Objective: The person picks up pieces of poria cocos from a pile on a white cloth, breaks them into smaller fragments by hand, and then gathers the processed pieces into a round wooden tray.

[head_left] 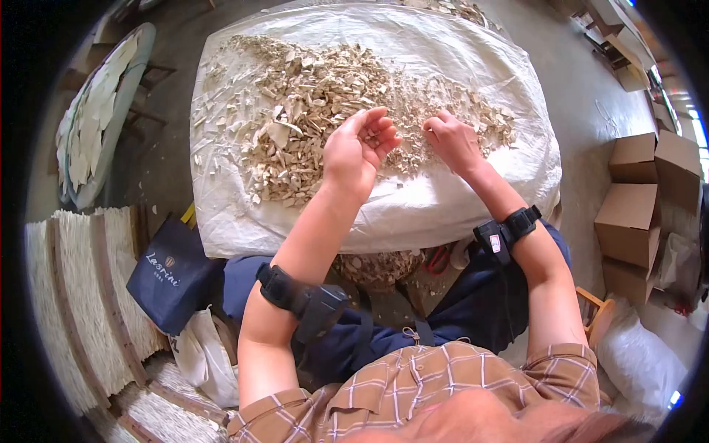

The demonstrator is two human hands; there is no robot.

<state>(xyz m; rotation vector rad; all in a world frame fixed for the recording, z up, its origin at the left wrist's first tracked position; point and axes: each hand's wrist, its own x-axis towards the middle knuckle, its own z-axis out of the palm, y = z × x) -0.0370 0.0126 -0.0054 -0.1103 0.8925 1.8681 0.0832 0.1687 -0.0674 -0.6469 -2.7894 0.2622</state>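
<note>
A broad heap of pale, dry chips and flakes (317,92) is spread over a white cloth-covered table (413,221). My left hand (358,148) is held over the right side of the heap, palm turned up and fingers curled into a cup. Small pale chips appear to lie in that palm, partly hidden by the fingers. To its right, my right hand (452,140) is above the finer, scattered bits, thumb and fingertips pinched together. Whatever is between those fingertips is too small to make out.
At the left stand an oval tray of flat white pieces (103,111), stacked corrugated pale sheets (81,295) and a dark blue bag (173,273). Cardboard boxes (628,221) and a white plastic sack (639,358) are at the right. Red-handled scissors (439,260) show beneath the table edge.
</note>
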